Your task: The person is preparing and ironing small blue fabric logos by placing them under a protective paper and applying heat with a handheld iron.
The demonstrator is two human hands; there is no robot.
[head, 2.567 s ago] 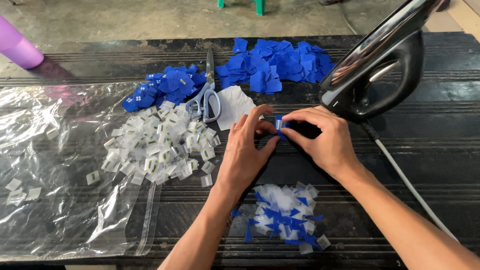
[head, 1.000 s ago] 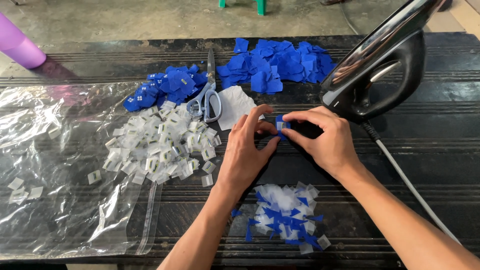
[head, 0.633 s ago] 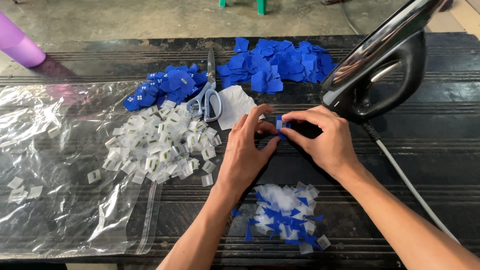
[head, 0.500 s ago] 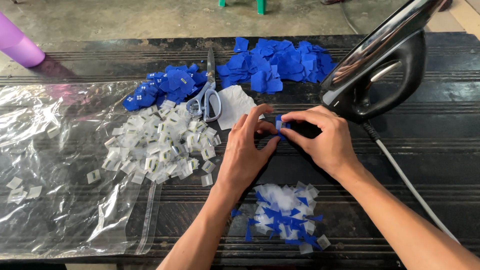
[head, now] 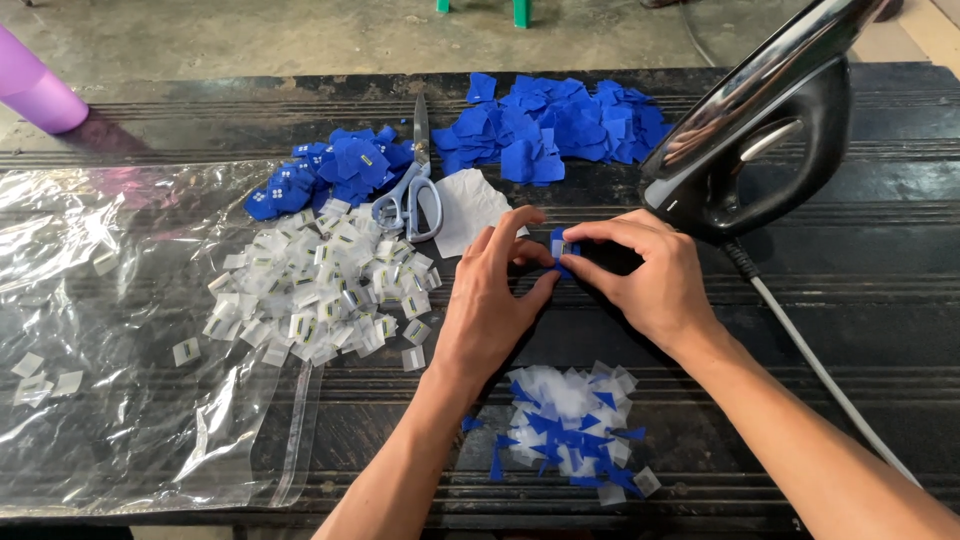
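Head view: a small blue piece (head: 563, 247) is being pinched between the fingertips of the left hand (head: 492, 300) and the right hand (head: 650, 275), just above the dark ribbed worktop (head: 860, 330). Both hands are being kept closed on it, thumbs and forefingers meeting at its edges; the remaining fingers of the left hand are being held spread. A pale tag seems to be being pressed against the piece, though it is too small to tell for certain.

The piece is being judged very light, thin and soft, likely to fold or slip out of the grip; it is best being taken by its edges with fingertips only, as is being done here.

Just beyond the right hand, a black iron (head: 765, 130) is being stood on its heel, its cord (head: 820, 365) being trailed past the right wrist. Beyond the left hand, scissors (head: 410, 195) and a white scrap (head: 470, 205) are lying, with two heaps of blue cloth pieces (head: 560, 125) further out. To the left of the left hand, a pile of small white tags (head: 320, 295) is being carried on a clear plastic sheet (head: 120, 400). Nearer than the hands, a heap of mixed blue and white offcuts (head: 570, 425) is lying. A purple cup (head: 35, 90) is standing far out to the left. The iron is the nearest obstruction.
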